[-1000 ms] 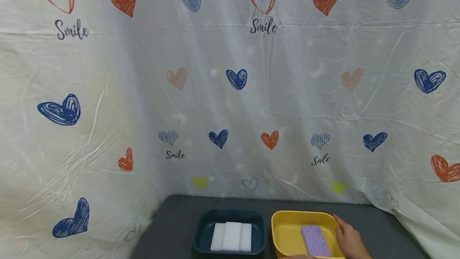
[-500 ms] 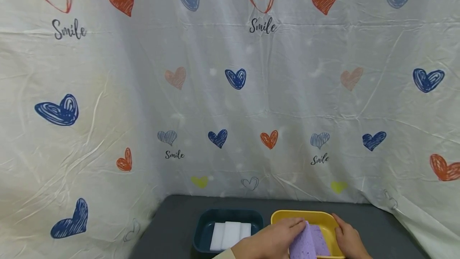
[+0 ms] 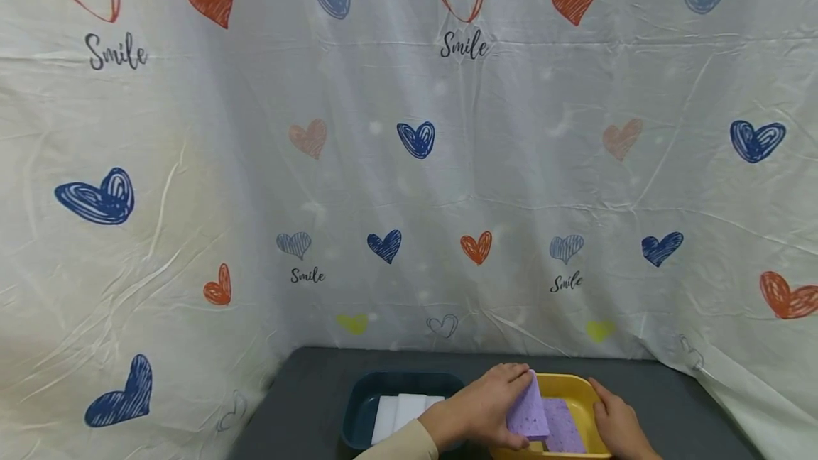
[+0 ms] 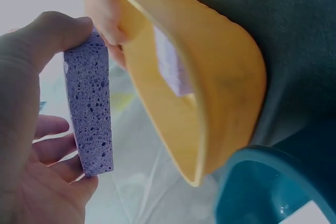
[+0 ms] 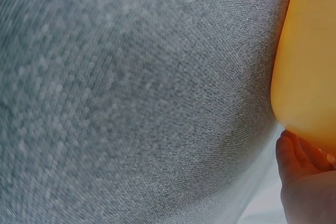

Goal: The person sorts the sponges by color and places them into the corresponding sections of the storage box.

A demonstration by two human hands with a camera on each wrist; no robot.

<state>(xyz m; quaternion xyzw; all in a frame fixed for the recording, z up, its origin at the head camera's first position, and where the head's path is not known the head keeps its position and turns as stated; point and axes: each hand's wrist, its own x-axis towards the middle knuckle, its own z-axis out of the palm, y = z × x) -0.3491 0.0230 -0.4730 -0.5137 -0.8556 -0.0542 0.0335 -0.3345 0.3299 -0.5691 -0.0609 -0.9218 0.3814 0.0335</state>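
My left hand (image 3: 482,407) pinches a purple sponge (image 3: 529,410) between thumb and fingers, raised above the left part of a yellow basin (image 3: 578,392). In the left wrist view the pores of this sponge (image 4: 89,103) show, with the thumb at one end and fingers at the other. A second purple sponge (image 3: 564,428) lies inside the yellow basin. At that basin's right rim, my right hand (image 3: 618,423) grips the edge. The right wrist view shows the right hand's fingers (image 5: 294,158) against the outer wall; its thumb is hidden there.
Left of the yellow basin stands a dark blue basin (image 3: 348,417) holding several white blocks (image 3: 409,410), partly hidden by my left forearm. Both stand on a dark grey tabletop (image 3: 313,382). Behind hangs a white curtain (image 3: 517,162) with printed hearts.
My left hand came in from the bottom edge, lifted a purple sponge up and moved it slightly left over the yellow basin. The right hand stays at the rim.
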